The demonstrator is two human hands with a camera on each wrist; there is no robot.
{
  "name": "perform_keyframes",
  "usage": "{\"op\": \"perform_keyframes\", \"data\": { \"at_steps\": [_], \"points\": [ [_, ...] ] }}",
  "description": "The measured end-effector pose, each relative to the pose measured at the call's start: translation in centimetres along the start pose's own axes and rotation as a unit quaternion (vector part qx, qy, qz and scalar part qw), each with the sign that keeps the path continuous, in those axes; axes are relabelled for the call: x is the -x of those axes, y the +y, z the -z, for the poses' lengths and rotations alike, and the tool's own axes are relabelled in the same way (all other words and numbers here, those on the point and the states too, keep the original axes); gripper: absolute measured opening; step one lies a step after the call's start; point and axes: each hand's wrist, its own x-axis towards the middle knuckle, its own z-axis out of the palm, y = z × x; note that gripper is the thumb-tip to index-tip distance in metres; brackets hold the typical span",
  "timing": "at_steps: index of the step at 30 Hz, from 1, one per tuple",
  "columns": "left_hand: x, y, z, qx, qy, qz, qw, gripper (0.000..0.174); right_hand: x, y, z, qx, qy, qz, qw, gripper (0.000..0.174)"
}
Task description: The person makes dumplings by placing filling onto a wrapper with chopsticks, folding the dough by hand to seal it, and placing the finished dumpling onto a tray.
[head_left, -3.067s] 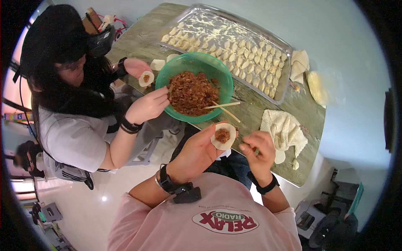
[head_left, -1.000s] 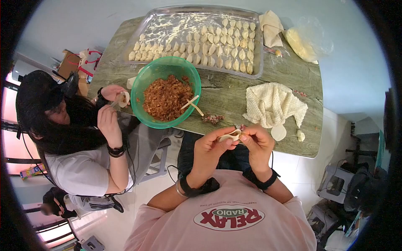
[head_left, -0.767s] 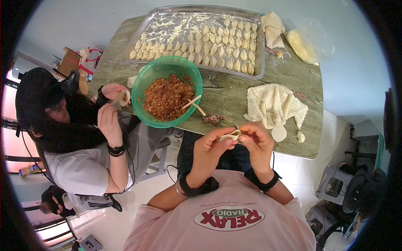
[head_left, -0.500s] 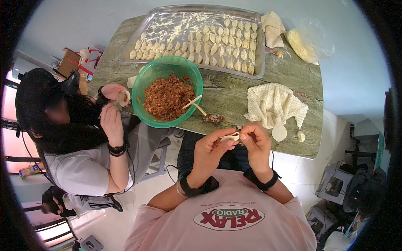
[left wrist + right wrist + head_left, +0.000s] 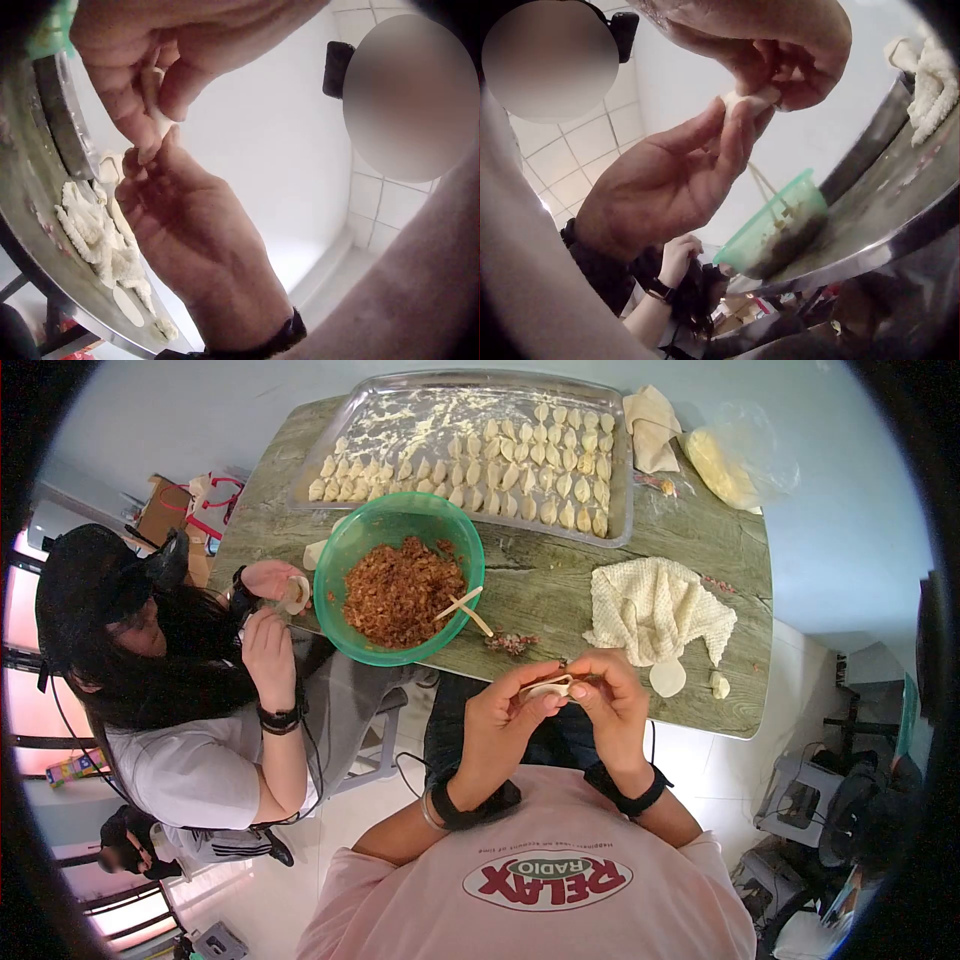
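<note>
A pale folded dough wrapper [image 5: 545, 688] is held between both hands above the lap, just off the table's front edge. My left hand [image 5: 498, 722] grips its left part between thumb and fingers. At its right end, my right hand [image 5: 616, 710] pinches the edge. In the left wrist view the wrapper [image 5: 159, 120] lies between the left hand [image 5: 172, 64] and the right hand [image 5: 202, 225]. The right wrist view shows the dough [image 5: 751, 101] between left hand [image 5: 667, 180] and right hand [image 5: 795, 52]; the filling is hidden there.
A green bowl [image 5: 472, 540] of brown filling holds chopsticks [image 5: 460, 603]. Behind it a metal tray [image 5: 470, 378] bears rows of dumplings. A cloth [image 5: 655, 610], a round wrapper [image 5: 667, 678] and a bag [image 5: 735, 460] lie to the right. Another person [image 5: 190, 750] sits at left, holding a wrapper.
Since the oldest frame, my right hand has come to the wrapper, which was open and flat on my left hand and is now folded. Lately the fingers have shifted only slightly along its edge.
</note>
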Motion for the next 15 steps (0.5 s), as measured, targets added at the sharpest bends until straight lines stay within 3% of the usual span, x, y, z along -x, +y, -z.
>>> {"op": "perform_keyframes", "data": {
  "at_steps": [7, 12, 15],
  "points": [
    [-0.2, -0.4, 0.2, -0.007, -0.004, -0.023, 1.0, 0.035, 0.1, 1.3, 0.7, -0.008, -0.008, 0.024, 1.0, 0.007],
    [-0.4, -0.5, 1.0, -0.013, 0.018, -0.002, 1.0, 0.031, 0.2, 0.2, 0.4, -0.142, -0.013, -0.139, 0.98, 0.013],
    [-0.3, -0.3, 1.0, -0.058, 0.014, -0.021, 0.998, 0.028, 0.3, 0.4, 0.7, -0.161, -0.024, -0.138, 0.977, 0.016]
  ]
}}
